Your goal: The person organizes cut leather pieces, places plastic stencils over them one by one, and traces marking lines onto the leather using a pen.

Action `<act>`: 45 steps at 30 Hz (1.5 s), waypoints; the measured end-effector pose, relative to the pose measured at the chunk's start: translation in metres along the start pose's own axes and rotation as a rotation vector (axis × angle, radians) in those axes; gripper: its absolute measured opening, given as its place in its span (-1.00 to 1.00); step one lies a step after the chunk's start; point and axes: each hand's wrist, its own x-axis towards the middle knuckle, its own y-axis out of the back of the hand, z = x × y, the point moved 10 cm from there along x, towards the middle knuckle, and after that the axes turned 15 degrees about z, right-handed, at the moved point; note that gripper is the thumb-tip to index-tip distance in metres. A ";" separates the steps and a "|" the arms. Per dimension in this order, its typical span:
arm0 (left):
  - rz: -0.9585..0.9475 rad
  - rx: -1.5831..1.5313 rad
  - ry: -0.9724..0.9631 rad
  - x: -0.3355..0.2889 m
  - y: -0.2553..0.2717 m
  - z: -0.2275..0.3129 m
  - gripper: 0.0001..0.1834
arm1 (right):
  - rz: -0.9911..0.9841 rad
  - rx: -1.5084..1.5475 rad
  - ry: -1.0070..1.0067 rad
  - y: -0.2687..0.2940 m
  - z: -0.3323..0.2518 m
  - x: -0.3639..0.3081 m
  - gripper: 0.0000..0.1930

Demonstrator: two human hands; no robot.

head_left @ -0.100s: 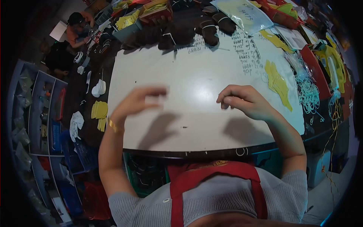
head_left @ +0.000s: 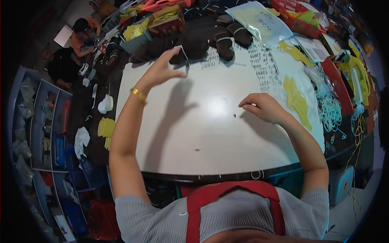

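"What takes up the most room?"

"The table [head_left: 214, 146], with its pale top curving across the middle. Left of it stands a shelf [head_left: 45, 169] of small packets and bins."

"And the dark bundles [head_left: 196, 44]?"

"They lie in a row along the table's far edge, brown and soft-looking, some with a pale band around them. To their right is a clear plastic bag [head_left: 261, 24], and beside that a red basket [head_left: 300, 25] with yellow stuff in it."

"Anything else on the right side?"

"A tangle of pale blue-green cord [head_left: 330, 103] near the edge, and some flat yellow pieces [head_left: 298, 101] lying on the pale top, between the cord and the right hand [head_left: 265, 107]."

"How are that hand's fingers?"

"Curled in toward the thumb. A small pale spot shows at the thumb; I can't tell whether it is something held or just the nail."

"The left hand [head_left: 161, 71]?"

"Stretched out to the bundles, thumb well away from the fingers, with nothing seen in the gap. Its fingertips are right at one bundle; I can't tell if they touch."

"Smaller things?"

"A gold wristband [head_left: 139, 96] on the left wrist, and a dark speck [head_left: 234, 115] on the table, near the right hand."
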 end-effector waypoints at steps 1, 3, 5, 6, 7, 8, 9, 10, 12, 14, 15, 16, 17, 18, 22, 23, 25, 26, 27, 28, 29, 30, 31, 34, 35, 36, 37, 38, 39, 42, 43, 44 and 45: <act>0.105 0.140 -0.060 0.041 0.002 -0.019 0.24 | 0.104 -0.180 0.068 0.013 0.015 0.027 -0.74; 0.011 0.396 0.025 0.105 -0.035 -0.057 0.57 | 0.322 -0.404 0.123 0.040 0.045 0.070 -0.76; -0.113 0.480 0.180 0.137 -0.061 -0.090 0.72 | 0.474 -0.424 0.183 0.049 0.055 0.102 -0.75; -0.184 0.445 0.256 0.142 -0.077 -0.114 0.78 | 0.598 -0.427 0.224 0.054 0.058 0.113 -0.74; -0.206 0.358 0.320 0.146 -0.085 -0.128 0.78 | 0.602 -0.426 0.235 0.051 0.064 0.126 -0.74; -0.198 0.363 0.324 0.153 -0.085 -0.140 0.78 | 0.660 -0.474 0.317 0.049 0.061 0.135 -0.75; -0.203 0.185 0.323 0.155 -0.089 -0.134 0.77 | 0.714 -0.518 0.385 0.047 0.052 0.135 -0.77; -0.208 0.007 0.326 0.151 -0.093 -0.127 0.77 | 0.706 -0.509 0.379 0.048 0.052 0.137 -0.77; -0.239 0.064 0.366 0.138 -0.102 -0.115 0.75 | 0.538 -0.463 0.187 0.048 0.075 0.142 -0.85; -0.111 0.041 0.338 0.111 -0.094 -0.088 0.67 | 0.542 -0.453 0.195 0.050 0.077 0.137 -0.90; -0.033 0.030 0.245 0.090 -0.091 -0.077 0.64 | 0.522 -0.522 0.208 0.052 0.071 0.131 -0.90; -0.064 0.072 0.253 0.067 -0.094 -0.064 0.65 | 0.500 -0.593 0.207 0.055 0.073 0.122 -0.91; -0.074 0.051 0.293 0.042 -0.098 -0.050 0.64 | 0.523 -0.636 0.237 0.061 0.078 0.114 -0.88; -0.074 0.040 0.345 0.013 -0.094 -0.038 0.63 | 0.494 -0.622 0.232 0.053 0.062 0.102 -0.88; 0.212 -0.570 0.631 -0.056 -0.070 -0.015 0.51 | 0.272 0.217 0.130 -0.011 -0.010 0.075 -0.80; 0.331 -0.891 0.784 -0.076 -0.069 0.000 0.20 | 0.295 0.278 0.144 -0.030 -0.023 0.063 -0.78; 0.347 -1.380 0.873 -0.112 -0.081 0.002 0.01 | 0.339 0.389 0.190 -0.061 -0.047 0.056 -0.73; 0.316 -1.884 0.924 -0.126 -0.090 0.012 -0.16 | 0.332 0.393 0.204 -0.070 -0.052 0.049 -0.73; 0.334 -1.969 0.863 -0.138 -0.089 0.019 -0.38 | 0.381 0.362 0.278 -0.072 -0.061 0.044 -0.74; 0.352 -1.965 0.853 -0.153 -0.088 0.023 -0.38 | 0.426 0.335 0.346 -0.075 -0.072 0.034 -0.74; 0.386 -1.956 0.816 -0.164 -0.082 0.024 -0.35 | 0.416 0.319 0.377 -0.079 -0.082 0.027 -0.75; 0.418 -1.951 0.791 -0.175 -0.080 0.026 -0.31 | 0.405 0.322 0.381 -0.084 -0.084 0.022 -0.75; 0.353 -1.938 0.735 -0.182 -0.074 0.033 -0.33 | 0.372 0.327 0.367 -0.091 -0.084 0.020 -0.75; 0.359 -1.769 0.771 -0.204 -0.068 0.040 -0.40 | 0.305 0.300 0.404 -0.102 -0.092 0.014 -0.75; 0.434 -1.834 0.823 -0.214 -0.072 0.032 -0.49 | 0.277 0.266 0.446 -0.107 -0.097 0.012 -0.74; 0.443 -1.833 0.818 -0.217 -0.071 0.035 -0.49 | 0.272 0.267 0.452 -0.108 -0.102 0.010 -0.74; 0.476 -1.833 0.842 -0.221 -0.071 0.037 -0.51 | 0.145 0.330 0.292 -0.120 -0.095 0.013 -0.73; 0.508 -1.832 0.868 -0.225 -0.073 0.038 -0.54 | 0.018 0.389 0.130 -0.133 -0.088 0.012 -0.71; 0.567 -1.783 0.875 -0.228 -0.076 0.035 -0.56 | 0.017 0.468 0.034 -0.135 -0.089 0.011 -0.60; 0.606 -1.733 0.860 -0.229 -0.076 0.029 -0.56 | -0.070 0.343 0.064 -0.144 -0.100 0.011 -0.48; 0.609 -1.709 0.856 -0.231 -0.077 0.026 -0.56 | 0.021 0.243 0.118 -0.141 -0.107 0.013 -0.42; 0.611 -1.708 0.853 -0.230 -0.078 0.021 -0.56 | 0.020 0.243 0.121 -0.141 -0.113 0.014 -0.42; 0.646 -1.634 0.835 -0.230 -0.073 0.018 -0.53 | 0.003 0.169 0.119 -0.141 -0.118 0.013 -0.44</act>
